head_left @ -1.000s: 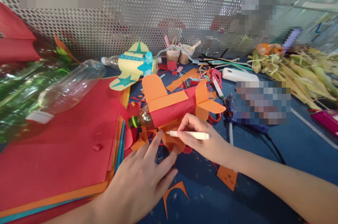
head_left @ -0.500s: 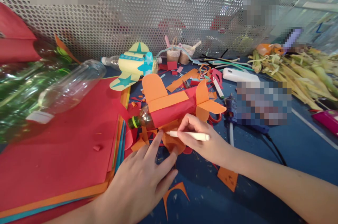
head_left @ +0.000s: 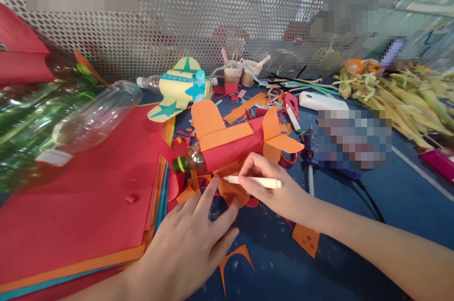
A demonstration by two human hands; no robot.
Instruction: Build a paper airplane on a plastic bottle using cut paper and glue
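Note:
A bottle airplane [head_left: 234, 147], a green plastic bottle wrapped in red paper with orange paper wings and tail, lies on its side in front of me. Its neck and green cap [head_left: 180, 164] point left. My right hand [head_left: 269, 183] pinches a white marker [head_left: 260, 182], its tip at the near orange wing [head_left: 232, 190]. My left hand [head_left: 195, 235] is spread out, with its index finger and thumb touching the same orange wing. Orange and red paper scraps lie under and around the bottle.
At left are a stack of coloured paper [head_left: 81, 211], a clear bottle [head_left: 95, 121] and green bottles [head_left: 39, 121]. Behind stands a yellow bottle airplane [head_left: 184, 86]. To the right are a blue glue gun [head_left: 329, 166], a capped marker [head_left: 292, 118] and dried corn husks [head_left: 400, 98].

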